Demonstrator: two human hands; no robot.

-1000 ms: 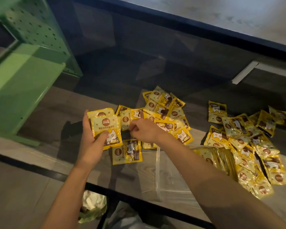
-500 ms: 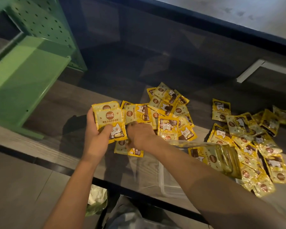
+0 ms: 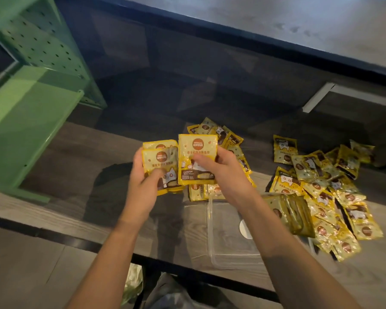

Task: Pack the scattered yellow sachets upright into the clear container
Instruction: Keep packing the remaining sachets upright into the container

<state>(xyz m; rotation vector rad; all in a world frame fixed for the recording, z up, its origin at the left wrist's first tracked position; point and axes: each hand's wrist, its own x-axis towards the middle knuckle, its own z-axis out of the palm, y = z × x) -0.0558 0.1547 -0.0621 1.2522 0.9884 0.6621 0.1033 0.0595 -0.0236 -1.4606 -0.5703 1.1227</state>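
Sachet point(image 3: 197, 159) pinched upright in right hand point(image 3: 223, 172), just right of stack point(image 3: 161, 166) gripped by left hand point(image 3: 143, 186); container point(image 3: 232, 253) below.

Container point(image 3: 232, 237) left half free; right end packed, sachet heaps point(image 3: 321, 179) possibly crowding.

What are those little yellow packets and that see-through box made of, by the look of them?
The yellow sachets look like glossy plastic or foil film: they crinkle and glint in the light. The clear container seems to be thin, rigid transparent plastic, since the table's wood grain shows through it.
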